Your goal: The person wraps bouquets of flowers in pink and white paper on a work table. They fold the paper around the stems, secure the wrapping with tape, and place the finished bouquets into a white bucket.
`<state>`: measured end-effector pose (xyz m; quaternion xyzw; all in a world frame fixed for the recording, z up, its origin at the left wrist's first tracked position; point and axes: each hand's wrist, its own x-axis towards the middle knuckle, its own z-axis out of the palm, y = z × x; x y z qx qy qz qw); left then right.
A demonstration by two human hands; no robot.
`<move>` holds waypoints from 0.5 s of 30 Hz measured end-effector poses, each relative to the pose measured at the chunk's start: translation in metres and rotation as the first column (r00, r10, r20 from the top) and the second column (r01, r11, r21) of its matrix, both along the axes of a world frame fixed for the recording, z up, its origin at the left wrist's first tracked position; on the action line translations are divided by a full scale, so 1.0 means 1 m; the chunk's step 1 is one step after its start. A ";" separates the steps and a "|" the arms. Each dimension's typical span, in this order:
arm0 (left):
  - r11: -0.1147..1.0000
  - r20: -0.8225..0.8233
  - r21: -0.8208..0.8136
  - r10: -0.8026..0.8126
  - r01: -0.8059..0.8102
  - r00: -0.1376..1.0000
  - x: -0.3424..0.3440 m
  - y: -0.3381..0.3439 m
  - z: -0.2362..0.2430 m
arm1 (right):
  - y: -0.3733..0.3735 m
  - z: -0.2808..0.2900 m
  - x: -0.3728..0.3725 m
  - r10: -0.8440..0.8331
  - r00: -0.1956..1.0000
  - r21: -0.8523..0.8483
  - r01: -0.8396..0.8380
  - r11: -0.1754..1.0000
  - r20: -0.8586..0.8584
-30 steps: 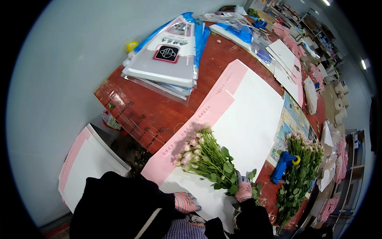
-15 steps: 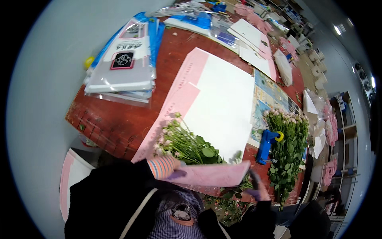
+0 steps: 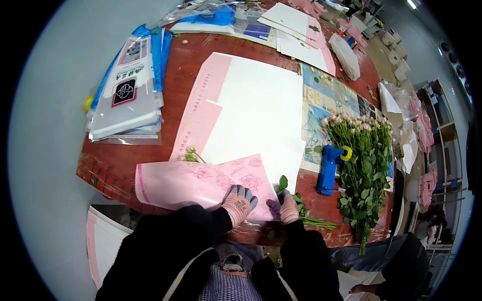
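Note:
My left hand (image 3: 240,203), in a striped glove with grey fingers, lies with extended fingers on a printed pink wrapping paper (image 3: 193,181) folded over a bunch of flowers. My right hand (image 3: 286,206) pinches the paper's right edge, beside the stems (image 3: 319,222) that stick out to the right. Only a few pale buds (image 3: 192,155) and some leaves show past the paper; the rest of the bunch is covered. Beneath lie white sheets (image 3: 256,110) with pink printed borders.
At right, a large bunch of pale pink flowers (image 3: 362,175) lies next to a blue tape dispenser (image 3: 329,168). Packaged plastic sleeves (image 3: 123,95) are stacked at left on the red table (image 3: 178,57). More white sheets (image 3: 301,42) lie at the far end. Another person's hand (image 3: 362,288) shows at lower right.
The pink paper has been folded over the bunch, covering most of the flowers. My left hand has moved right onto it; my right hand has moved left and up to its edge.

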<state>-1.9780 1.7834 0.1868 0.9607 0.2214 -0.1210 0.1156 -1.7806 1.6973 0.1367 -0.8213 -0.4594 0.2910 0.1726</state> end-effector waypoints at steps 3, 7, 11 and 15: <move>0.999 0.005 -0.013 0.037 -0.036 0.999 0.000 -0.003 -0.018 | 0.002 0.075 -0.030 0.232 0.972 0.320 -0.212 0.924 -0.026; 0.995 -0.188 -0.092 -0.065 0.049 0.980 0.010 -0.012 0.020 | -0.042 0.037 -0.046 0.483 0.783 0.066 -0.548 0.834 0.392; 0.953 -0.045 -0.231 0.190 -0.196 0.981 0.055 0.033 0.029 | -0.053 0.013 -0.054 0.428 0.735 0.082 -0.545 0.835 0.526; 0.938 -0.059 -0.137 0.313 -0.318 0.948 0.102 0.071 -0.039 | -0.057 0.005 -0.060 0.314 0.833 0.151 -0.420 0.895 0.456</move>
